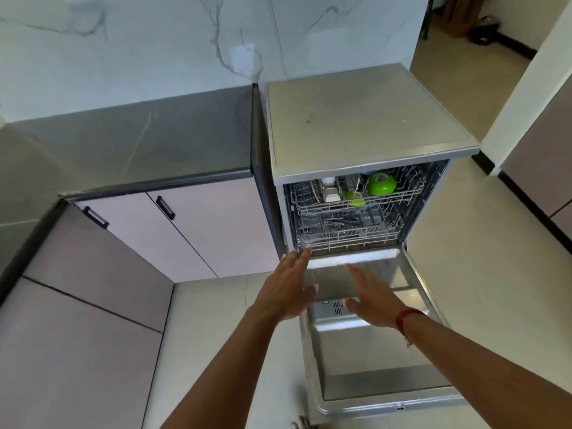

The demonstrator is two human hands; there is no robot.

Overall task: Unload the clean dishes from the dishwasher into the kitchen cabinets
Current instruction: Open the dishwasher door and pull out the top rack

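You are holding your left hand point(288, 289) and right hand point(374, 300) over the lowered door point(380, 366) of the dishwasher point(356, 134), fingers straight and close together, while a green bowl point(382, 183) is sitting in its upper rack point(356, 203).

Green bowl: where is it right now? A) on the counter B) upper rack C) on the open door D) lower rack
B: the green bowl sits toward the right of the upper rack, above the lower rack; both hands are short of it, over the door.
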